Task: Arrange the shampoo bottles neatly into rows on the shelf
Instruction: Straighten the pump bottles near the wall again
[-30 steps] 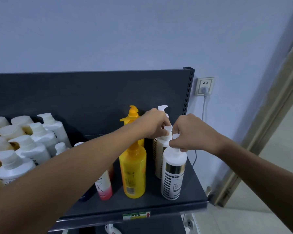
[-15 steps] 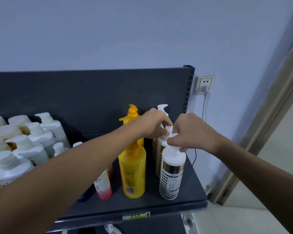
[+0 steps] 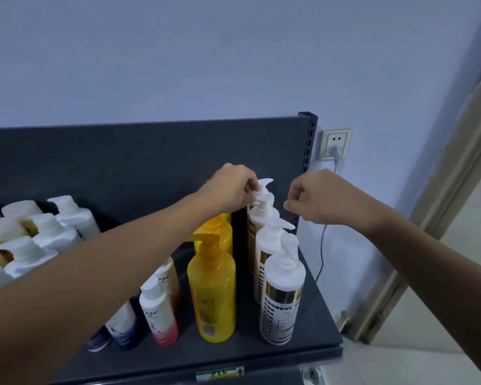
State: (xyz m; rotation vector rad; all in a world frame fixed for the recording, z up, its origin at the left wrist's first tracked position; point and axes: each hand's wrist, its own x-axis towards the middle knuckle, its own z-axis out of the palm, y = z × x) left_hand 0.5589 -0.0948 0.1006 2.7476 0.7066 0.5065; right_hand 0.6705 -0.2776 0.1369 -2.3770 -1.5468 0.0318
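By my reading the job was well along. On the shelf (image 3: 311, 332) the right end held a file of three white pump bottles (image 3: 282, 295) running front to back, with two yellow pump bottles (image 3: 211, 287) lined up just beside them to the left. Next came the small pink and purple bottles (image 3: 159, 315), partly hidden under my left forearm, so I could not judge their order. The white capped bottles (image 3: 47, 234) at the far left stood in close ranks. What seemed left was squaring the pump heads and tidying the small bottles.

My left hand (image 3: 231, 190) was pinched shut on the rear white bottle's pump head (image 3: 263, 190), fingers curled round its nozzle. My right hand (image 3: 320, 198) was loosely curled, fingertips drawn together just beside that pump, gripping nothing that I could see.
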